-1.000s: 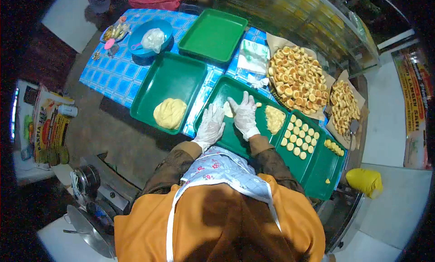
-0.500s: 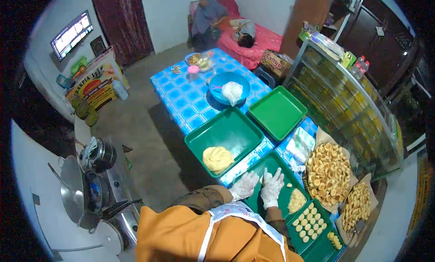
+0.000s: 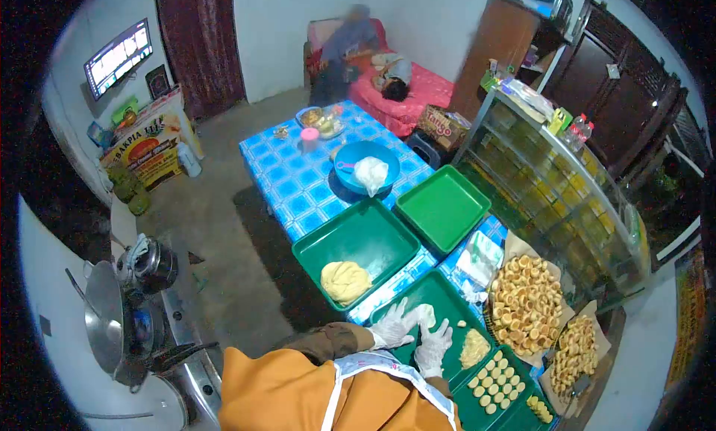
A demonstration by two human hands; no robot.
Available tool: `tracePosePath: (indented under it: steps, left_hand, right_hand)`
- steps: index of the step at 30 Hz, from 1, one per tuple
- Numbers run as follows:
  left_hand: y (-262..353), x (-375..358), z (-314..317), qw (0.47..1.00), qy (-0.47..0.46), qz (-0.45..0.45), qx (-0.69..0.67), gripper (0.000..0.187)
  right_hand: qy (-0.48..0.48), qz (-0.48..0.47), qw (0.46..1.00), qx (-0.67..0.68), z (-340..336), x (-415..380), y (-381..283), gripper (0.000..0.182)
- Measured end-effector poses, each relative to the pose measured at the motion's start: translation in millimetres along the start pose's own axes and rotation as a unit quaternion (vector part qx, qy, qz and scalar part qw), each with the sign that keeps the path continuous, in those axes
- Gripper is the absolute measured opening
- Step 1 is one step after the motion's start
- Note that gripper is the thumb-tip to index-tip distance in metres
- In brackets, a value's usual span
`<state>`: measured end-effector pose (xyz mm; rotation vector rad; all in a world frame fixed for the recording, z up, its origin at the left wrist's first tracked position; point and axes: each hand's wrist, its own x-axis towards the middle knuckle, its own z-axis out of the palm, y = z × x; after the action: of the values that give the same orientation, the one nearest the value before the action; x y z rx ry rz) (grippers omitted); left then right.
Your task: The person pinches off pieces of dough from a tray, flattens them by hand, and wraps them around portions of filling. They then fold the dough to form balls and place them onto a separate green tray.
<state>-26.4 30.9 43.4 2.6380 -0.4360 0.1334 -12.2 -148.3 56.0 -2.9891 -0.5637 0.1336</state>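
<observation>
Both my hands wear thin clear gloves and work over a green tray (image 3: 447, 297) at the lower middle. My left hand (image 3: 392, 324) and my right hand (image 3: 433, 347) press a pale piece of dough (image 3: 422, 313) between them, fingers spread. A heap of yellow filling (image 3: 473, 348) lies just right of my right hand in the same tray. Rows of small round dough pieces (image 3: 497, 385) sit in the adjoining tray.
A dough lump (image 3: 344, 280) sits in a second green tray (image 3: 373, 230); an empty one (image 3: 441, 206) lies behind. Baked pastries (image 3: 526, 304) fill baskets at the right, beside a glass display case (image 3: 567, 192). A blue bowl (image 3: 365, 174), a stove (image 3: 142, 319), a person on a bed (image 3: 350, 43).
The view swung up from straight down onto the trays to take in the whole room. My hands stayed on the dough piece in the tray and shifted slightly.
</observation>
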Motion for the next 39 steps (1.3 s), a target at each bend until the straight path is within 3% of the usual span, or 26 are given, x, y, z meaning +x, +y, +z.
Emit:
tracePosePath:
  steps: [2,6,9,10,13,16,19,21,24,25,27,29,30,31,33,35,37,39]
  left_hand:
    - [-8,0,22,0.999,0.002,-0.009,-0.039,0.091]
    - [11,4,-16,0.998,-0.036,-0.007,-0.056,0.091]
    - [0,5,12,0.999,-0.034,-0.006,0.003,0.088]
    - [11,4,-12,0.999,-0.023,-0.028,-0.013,0.088]
    - [13,11,-11,0.997,0.054,0.059,0.003,0.078]
    - [5,13,4,0.998,0.039,0.055,-0.010,0.076]
    - [10,22,0,0.999,-0.031,-0.008,-0.043,0.077]
    - [5,29,5,0.995,0.020,0.092,-0.035,0.075]
    - [17,28,-7,0.997,-0.067,-0.043,-0.012,0.071]
    - [18,32,-6,0.999,-0.044,-0.025,0.002,0.073]
    - [16,39,1,0.999,0.025,0.025,0.006,0.077]
    - [14,45,3,0.997,0.047,0.057,-0.012,0.081]
    - [22,42,3,0.998,-0.003,0.006,0.062,0.086]
    - [12,46,15,0.998,-0.034,0.027,0.050,0.089]
    - [22,52,18,0.983,0.011,0.030,0.180,0.083]
    - [7,51,27,0.990,-0.052,0.019,0.128,0.081]
    - [2,52,28,0.984,-0.079,0.037,0.155,0.082]
    - [10,55,22,0.984,-0.033,0.033,0.173,0.082]
  right_hand:
    - [0.022,0.006,1.000,-0.010,-9,-3,-3,0.078]
    - [0.026,0.024,0.999,0.002,-10,-4,0,0.076]
    - [0.026,0.035,0.999,0.003,-1,-5,-2,0.074]
    - [0.020,0.040,0.999,0.001,0,-5,-1,0.074]
    - [0.025,0.036,0.999,0.010,-5,-4,5,0.074]
    - [0.085,0.061,0.993,0.050,-6,-5,12,0.079]
    - [0.164,0.080,0.981,0.065,-5,-13,24,0.078]
    - [0.208,0.089,0.968,0.107,0,-23,37,0.070]
    - [0.259,0.089,0.948,0.161,-42,-45,34,0.064]
    - [0.298,0.085,0.935,0.174,-58,-52,33,0.062]
    - [0.273,0.173,0.926,0.193,-37,-72,61,0.057]
    - [0.329,0.240,0.902,0.141,-40,-96,81,0.056]
    - [0.341,0.273,0.889,0.135,-39,-116,94,0.057]
    - [0.360,0.297,0.875,0.129,-39,-132,108,0.057]
    - [0.348,0.410,0.822,0.190,-36,-165,130,0.056]
    - [0.450,0.433,0.687,0.371,-32,-183,140,0.048]
    - [0.430,0.489,0.659,0.377,-26,-196,145,0.046]
    - [0.421,0.497,0.657,0.380,-19,-202,148,0.043]
